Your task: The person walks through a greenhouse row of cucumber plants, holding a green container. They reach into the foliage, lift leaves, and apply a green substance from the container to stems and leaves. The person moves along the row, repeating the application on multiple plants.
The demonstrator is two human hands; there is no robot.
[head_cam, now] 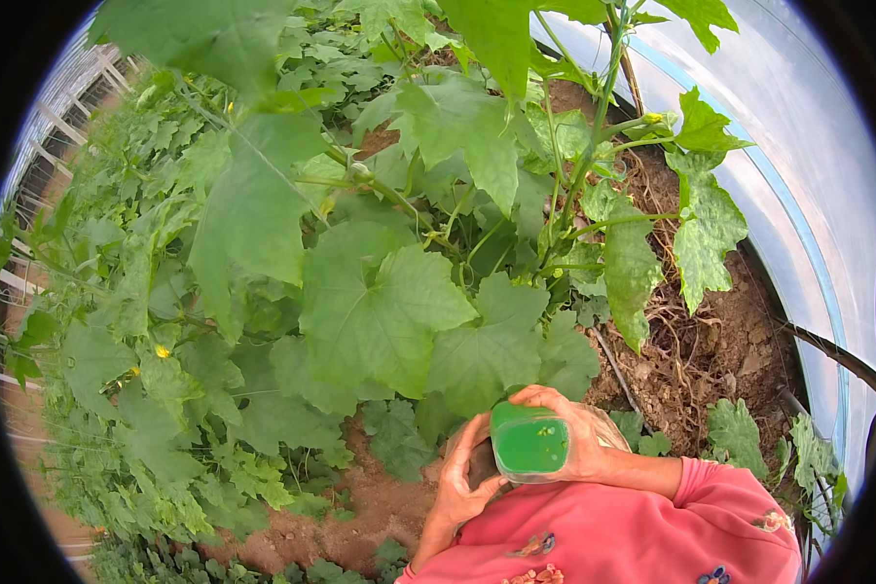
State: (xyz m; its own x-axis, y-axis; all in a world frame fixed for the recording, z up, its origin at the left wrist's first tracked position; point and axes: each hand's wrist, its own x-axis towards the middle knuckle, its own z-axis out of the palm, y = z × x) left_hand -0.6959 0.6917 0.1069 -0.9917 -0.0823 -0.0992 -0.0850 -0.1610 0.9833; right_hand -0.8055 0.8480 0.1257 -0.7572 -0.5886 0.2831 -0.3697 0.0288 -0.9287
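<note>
My right hand [582, 442] grips a clear plastic container [530, 476] from its right side, close against the pink top. Bright green liquid [529, 445] fills it, with a few small pale green bits floating near one side. To its left is my left hand [461, 478], fingers and thumb curved around something dark and partly hidden by the container. Whether that hand grips it or only rests there is unclear. Broad lobed leaves [387, 310] of a vine crop hang just beyond both hands.
Vine stems [591, 139] climb upward at the right, one with a yellow bud [653, 117]. Plastic greenhouse film [796, 182] curves along the right side. Dry roots lie on brown soil [748, 343]. Dense foliage [153, 263] spreads left, with a thin pipe [617, 369] near my right hand.
</note>
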